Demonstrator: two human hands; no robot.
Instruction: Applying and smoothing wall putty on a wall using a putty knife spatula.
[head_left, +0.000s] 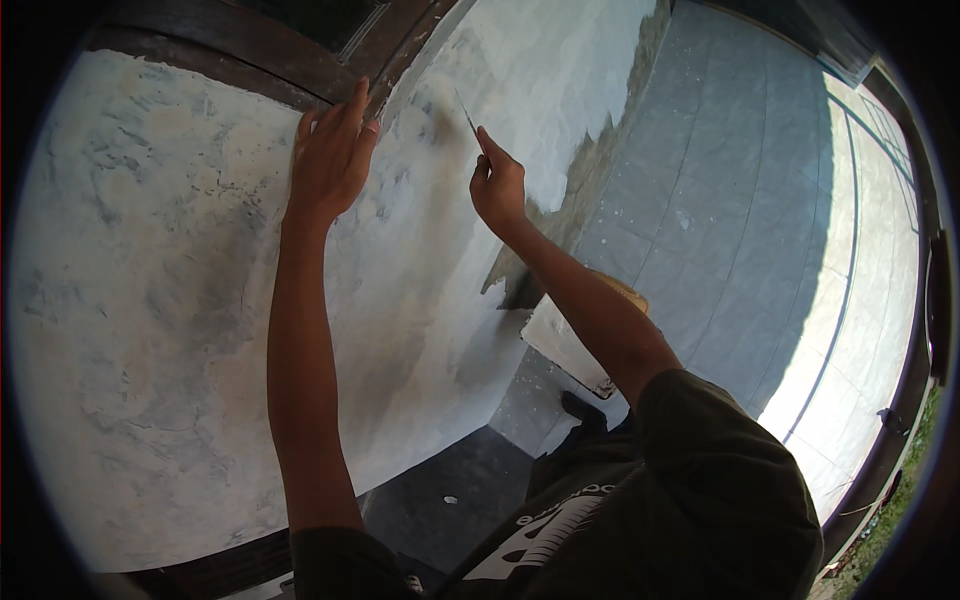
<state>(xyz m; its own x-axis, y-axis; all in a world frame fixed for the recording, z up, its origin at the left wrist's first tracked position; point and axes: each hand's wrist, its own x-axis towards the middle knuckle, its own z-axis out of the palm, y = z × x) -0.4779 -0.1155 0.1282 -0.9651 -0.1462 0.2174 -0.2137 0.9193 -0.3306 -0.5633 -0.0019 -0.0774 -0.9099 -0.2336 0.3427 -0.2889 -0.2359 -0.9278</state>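
Observation:
My left hand (330, 160) rests with fingers apart on the wall's corner, its fingertips at the dark wooden frame (240, 68). My right hand (497, 178) grips a thin bladed tool (468, 118), held edge-on and pointing up toward the wall (140, 300). The wall has a patchy white coating; grey bare surface (585, 170) shows along its lower right part. Whether the blade touches the wall I cannot tell.
Grey floor tiles (720, 200) run along the right, with a bright sunlit strip and grass beyond the edge. A white board-like thing (550, 335) with a tan item on it lies partly behind my right forearm. A dark floor (440, 490) is below.

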